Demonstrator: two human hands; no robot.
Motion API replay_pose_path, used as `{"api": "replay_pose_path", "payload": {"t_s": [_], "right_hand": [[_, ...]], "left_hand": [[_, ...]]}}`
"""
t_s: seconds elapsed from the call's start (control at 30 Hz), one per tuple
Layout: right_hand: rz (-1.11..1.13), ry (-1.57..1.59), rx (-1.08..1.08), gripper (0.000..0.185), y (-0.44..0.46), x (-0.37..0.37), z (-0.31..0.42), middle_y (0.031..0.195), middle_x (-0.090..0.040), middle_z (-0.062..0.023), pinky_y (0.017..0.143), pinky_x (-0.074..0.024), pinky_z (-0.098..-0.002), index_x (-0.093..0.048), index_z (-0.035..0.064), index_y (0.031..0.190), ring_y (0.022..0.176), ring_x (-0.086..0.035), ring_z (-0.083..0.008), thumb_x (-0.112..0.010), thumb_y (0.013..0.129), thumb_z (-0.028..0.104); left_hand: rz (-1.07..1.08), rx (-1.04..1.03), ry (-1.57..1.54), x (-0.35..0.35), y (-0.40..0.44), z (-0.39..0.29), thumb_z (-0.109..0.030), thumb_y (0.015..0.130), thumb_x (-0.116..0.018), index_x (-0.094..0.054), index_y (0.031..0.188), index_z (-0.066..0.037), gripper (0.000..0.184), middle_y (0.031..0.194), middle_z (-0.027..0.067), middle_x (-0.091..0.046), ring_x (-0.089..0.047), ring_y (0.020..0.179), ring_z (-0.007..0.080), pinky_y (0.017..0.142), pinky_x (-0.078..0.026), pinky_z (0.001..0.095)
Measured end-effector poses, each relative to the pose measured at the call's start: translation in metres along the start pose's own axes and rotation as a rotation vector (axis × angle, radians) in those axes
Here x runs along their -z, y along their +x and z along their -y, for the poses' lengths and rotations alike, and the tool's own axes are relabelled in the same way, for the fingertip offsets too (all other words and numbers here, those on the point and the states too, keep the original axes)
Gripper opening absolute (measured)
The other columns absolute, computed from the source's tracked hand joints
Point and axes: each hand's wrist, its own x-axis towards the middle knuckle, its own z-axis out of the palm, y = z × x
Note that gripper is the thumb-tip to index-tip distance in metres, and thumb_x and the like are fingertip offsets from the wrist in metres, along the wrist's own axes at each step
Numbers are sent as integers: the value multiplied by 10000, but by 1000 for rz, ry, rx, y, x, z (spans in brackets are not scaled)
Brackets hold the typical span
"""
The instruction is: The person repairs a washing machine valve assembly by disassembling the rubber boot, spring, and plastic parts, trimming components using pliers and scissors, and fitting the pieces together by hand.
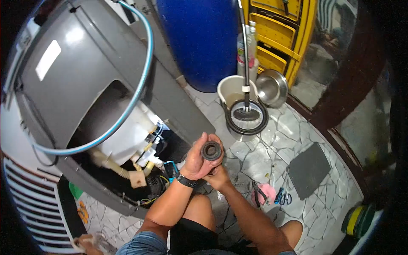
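A dark round ring-shaped part (211, 151) with a hole in its middle is held up in front of the open machine. My left hand (196, 160), with a black watch on its wrist, is closed around this part. Just below it, my right hand (217, 177) is closed close against the left one; what its fingers hold, if anything, is hidden. Left of the hands lies the grey machine (170, 93) with its inside exposed, showing a white tub (123, 144), a ribbed hose (111, 165) and wires.
A light blue hose (151, 46) arcs over the machine. Behind stand a blue barrel (202, 42), a mop bucket (231, 89), a metal bowl (272, 88) and a yellow rack (272, 32). Pliers (260, 193), scissors (286, 198) and a grey mat (309, 171) lie on the tiled floor.
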Motion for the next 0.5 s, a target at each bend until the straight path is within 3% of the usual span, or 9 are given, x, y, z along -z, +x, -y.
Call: {"api": "replay_pose_path", "payload": {"t_s": [0.1, 0.2, 0.23, 0.27, 0.37, 0.4, 0.43, 0.5], "right_hand": [[90, -61, -290, 627, -1, 1, 27, 1180, -710, -75, 926, -532, -332, -554, 2, 1300, 1064, -671, -179, -884, 807, 206], [166, -318, -297, 667, 4, 8, 36, 1153, -727, -88, 917, -535, -348, -590, 21, 1281, 1046, -685, -206, -912, 765, 295], [50, -112, -117, 675, 4, 9, -3, 1133, -737, -118, 919, -531, -369, -637, 44, 1239, 1062, -686, -231, -928, 724, 370], [19, -107, -137, 675, 3, 9, -4, 1133, -737, -118, 919, -531, -369, -637, 44, 1239, 1062, -686, -231, -928, 724, 370], [185, -461, -193, 576, 7, 33, -2, 1053, -722, -120, 889, -525, -374, -664, 49, 1148, 997, -669, -223, -889, 776, 426], [219, -475, -334, 544, -2, 48, 0, 1006, -715, -113, 871, -526, -368, -666, 45, 1110, 959, -663, -217, -866, 804, 448], [119, -352, -289, 477, -16, 63, -1, 920, -689, -93, 803, -529, -363, -653, 41, 1014, 864, -649, -205, -805, 869, 469], [-65, -289, -473, 440, -43, 115, -6, 899, -689, -89, 763, -533, -363, -657, 34, 993, 824, -649, -192, -763, 909, 452]], "left_hand": [[-127, 11, 181, 14, 3, 0, -499, 1086, -428, -597, 1017, -34, 499, 832, 109, -595, -512, 556, 165, 506, -420, 274], [-212, 7, 253, 14, 5, 1, -494, 1083, -443, -600, 1012, -44, 482, 769, 80, -586, -501, 530, 151, 501, -424, 272], [-232, 26, 207, 14, 7, 3, -493, 1079, -459, -607, 1018, -49, 472, 721, 56, -578, -507, 527, 140, 497, -420, 266], [-236, 60, 192, 14, 9, 5, -493, 1079, -459, -607, 1018, -49, 472, 721, 56, -578, -507, 527, 140, 497, -420, 266], [-368, 4, 224, 10, 16, 6, -496, 1073, -478, -618, 1033, -52, 467, 716, 44, -578, -518, 540, 139, 496, -416, 263], [-372, -12, 207, 4, 18, 6, -493, 1071, -484, -622, 1039, -57, 459, 712, 39, -578, -519, 546, 138, 498, -415, 266], [-334, 3, 178, 7, 18, 5, -481, 1077, -478, -616, 1033, -59, 447, 719, 35, -571, -514, 563, 137, 511, -412, 271], [-197, 8, 162, 8, 16, 0, -467, 1087, -459, -604, 1023, -51, 445, 754, 34, -560, -503, 586, 134, 531, -407, 273]]}}
